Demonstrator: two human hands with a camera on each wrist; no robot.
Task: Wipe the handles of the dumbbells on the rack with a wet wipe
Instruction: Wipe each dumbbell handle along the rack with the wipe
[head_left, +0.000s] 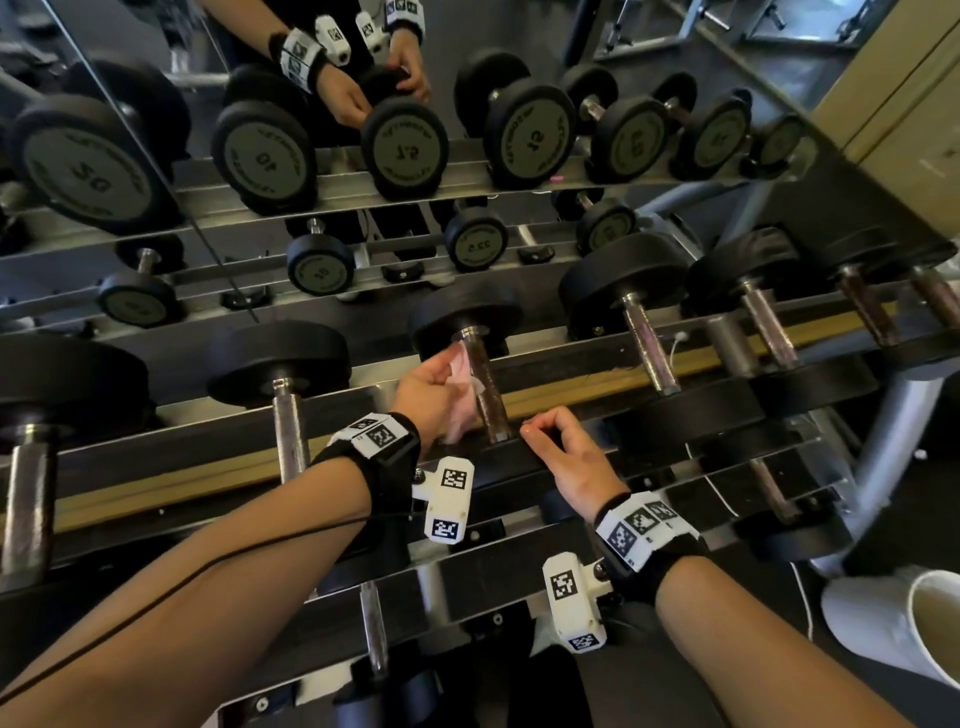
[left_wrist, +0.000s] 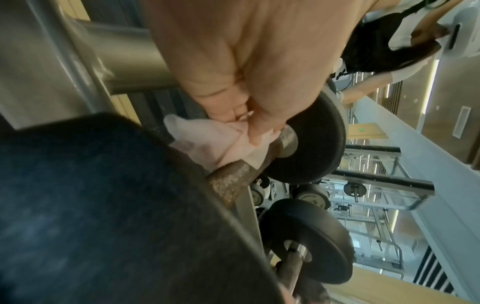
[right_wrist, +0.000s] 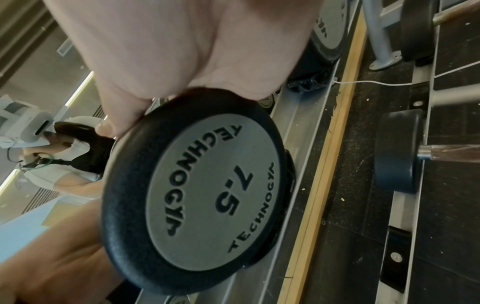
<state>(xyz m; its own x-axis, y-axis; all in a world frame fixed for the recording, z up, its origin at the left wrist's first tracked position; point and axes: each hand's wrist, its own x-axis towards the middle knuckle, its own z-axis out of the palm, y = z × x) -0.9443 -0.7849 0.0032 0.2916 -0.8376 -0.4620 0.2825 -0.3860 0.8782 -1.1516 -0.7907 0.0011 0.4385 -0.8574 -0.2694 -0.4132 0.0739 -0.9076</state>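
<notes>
Head view: wiping is under way on one dumbbell handle (head_left: 485, 389) at centre frame, on the near tier of the rack (head_left: 571, 379). Left hand (head_left: 431, 387) is closed around the wet wipe (head_left: 460, 400), pressing the bunched pale cloth against the left side of that handle, near its upper end by the far head. Right hand (head_left: 563, 457) sits just right of the handle's lower end, fingers curled over the rim of the near head marked 7.5 (right_wrist: 207, 195) (steadying it, by my reading). Which handles are already clean cannot be told; those at left and right of frame show no visible difference. Judged progress: mid-task, several handles probably left.
</notes>
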